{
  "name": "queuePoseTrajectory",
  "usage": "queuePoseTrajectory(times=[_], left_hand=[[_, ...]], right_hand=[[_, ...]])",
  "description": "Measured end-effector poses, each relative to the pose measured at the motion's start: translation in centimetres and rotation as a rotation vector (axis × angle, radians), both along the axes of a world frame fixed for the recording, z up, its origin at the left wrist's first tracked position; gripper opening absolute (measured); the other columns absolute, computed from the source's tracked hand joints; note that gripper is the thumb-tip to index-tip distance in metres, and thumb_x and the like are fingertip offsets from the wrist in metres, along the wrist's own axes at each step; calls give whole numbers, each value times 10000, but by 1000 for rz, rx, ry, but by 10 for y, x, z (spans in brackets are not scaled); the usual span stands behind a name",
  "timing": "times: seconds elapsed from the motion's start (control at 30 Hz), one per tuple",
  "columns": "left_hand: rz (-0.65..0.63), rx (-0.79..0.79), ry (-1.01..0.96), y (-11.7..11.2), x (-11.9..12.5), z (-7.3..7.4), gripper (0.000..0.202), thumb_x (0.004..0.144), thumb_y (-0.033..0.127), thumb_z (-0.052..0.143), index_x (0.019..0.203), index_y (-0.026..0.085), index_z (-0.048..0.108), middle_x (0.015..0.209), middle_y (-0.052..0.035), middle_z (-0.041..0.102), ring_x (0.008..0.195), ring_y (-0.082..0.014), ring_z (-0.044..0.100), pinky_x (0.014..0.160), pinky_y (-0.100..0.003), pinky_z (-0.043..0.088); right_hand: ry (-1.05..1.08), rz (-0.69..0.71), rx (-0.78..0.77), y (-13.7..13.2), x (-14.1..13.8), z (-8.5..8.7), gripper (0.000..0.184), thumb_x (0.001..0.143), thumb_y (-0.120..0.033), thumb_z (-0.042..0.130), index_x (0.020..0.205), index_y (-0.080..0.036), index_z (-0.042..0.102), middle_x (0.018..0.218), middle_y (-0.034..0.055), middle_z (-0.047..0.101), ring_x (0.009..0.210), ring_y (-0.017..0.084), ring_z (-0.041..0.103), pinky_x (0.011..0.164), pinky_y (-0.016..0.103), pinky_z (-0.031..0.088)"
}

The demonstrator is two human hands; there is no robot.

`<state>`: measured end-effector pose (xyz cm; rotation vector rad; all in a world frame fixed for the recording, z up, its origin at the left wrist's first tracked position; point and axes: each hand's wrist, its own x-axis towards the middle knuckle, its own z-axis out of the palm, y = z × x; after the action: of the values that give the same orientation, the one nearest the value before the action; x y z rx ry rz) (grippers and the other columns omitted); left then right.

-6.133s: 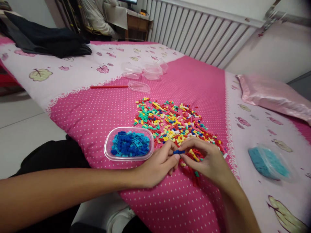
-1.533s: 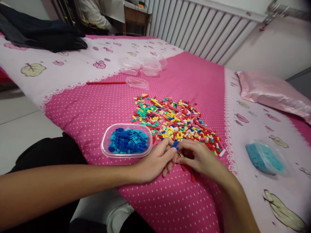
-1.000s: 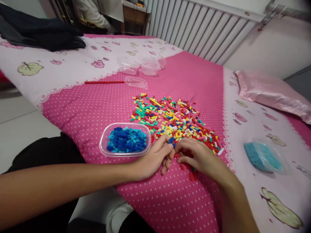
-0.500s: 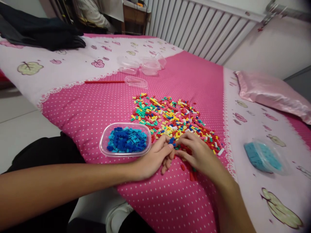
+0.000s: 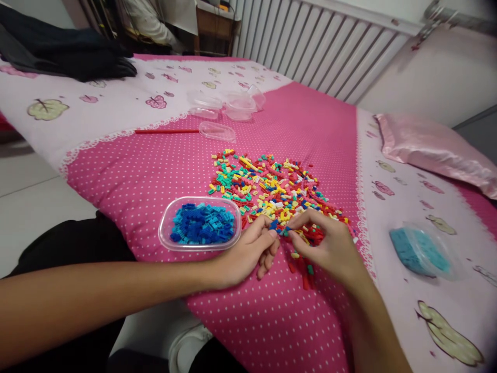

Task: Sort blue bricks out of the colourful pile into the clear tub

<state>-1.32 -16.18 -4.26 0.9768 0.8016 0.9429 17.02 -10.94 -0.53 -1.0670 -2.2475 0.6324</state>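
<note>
Small toy building bricks [image 5: 267, 181] in red, yellow, green, pink, white and blue lie in a loose heap on the pink dotted bedspread. My left hand [image 5: 254, 251] rests at the near edge of the heap, thumb and forefinger closed on blue building bricks [image 5: 274, 225]. Just right of it, my right hand [image 5: 326, 241] pinches a small blue building brick [image 5: 288, 229] between thumb and forefinger. Beside my left wrist sits a clear plastic tub [image 5: 165, 239] of dark and lighter blue bricks. A few red bricks [image 5: 306, 277] lie below my right hand.
A second clear tub [image 5: 446, 267] with turquoise bricks stands at the right. Several clear plastic containers [image 5: 238, 103], a lid [image 5: 216, 131] and a thin red stick [image 5: 166, 131] lie beyond the heap. There are also a pink pillow [image 5: 438, 150], dark clothing [image 5: 70, 52] and a white radiator [image 5: 310, 46].
My right hand has shifted slightly right, away from my left fingers, and now shows a small blue brick at its fingertips. My left hand stays in place with its blue bricks.
</note>
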Motion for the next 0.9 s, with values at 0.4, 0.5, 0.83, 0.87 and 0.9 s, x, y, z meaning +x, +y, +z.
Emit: queuePoseTrajectory(times=[0.4,0.5,0.83,0.87,0.9], left_hand=[[6,22,31,1,0,1,240,1007,398,411,864,206,398,650,64,498,455,-57,478,419,-166,414],[-7,25,47,0,0,2,237,1011,395,403,867,207,397,647,63,496,458,-56,474,424,-165,409],[-23,51,59,1,0,0,234,1019,401,378,883,210,379,664,67,497,476,-57,486,434,-169,416],[-23,54,63,1,0,0,234,1020,402,375,885,210,377,665,67,498,479,-58,486,437,-170,418],[-24,57,69,1,0,0,237,1021,405,373,887,210,376,664,67,498,482,-59,485,439,-171,419]], right_hand=[[131,94,-154,-5,-3,2,126,898,-185,623,1008,-246,629,909,18,703,835,175,668,783,318,523],[210,85,-216,-4,-2,-1,266,872,-176,653,1092,-258,529,892,-1,676,819,166,671,759,297,539],[25,129,-50,-4,-1,4,66,935,-220,623,965,-232,681,918,32,731,857,190,684,795,334,520],[30,131,-35,-4,-1,4,65,937,-219,625,960,-231,685,916,30,736,857,191,687,793,335,519],[34,131,-19,-4,-1,3,63,937,-214,629,958,-228,687,915,29,741,857,192,689,792,335,520]])
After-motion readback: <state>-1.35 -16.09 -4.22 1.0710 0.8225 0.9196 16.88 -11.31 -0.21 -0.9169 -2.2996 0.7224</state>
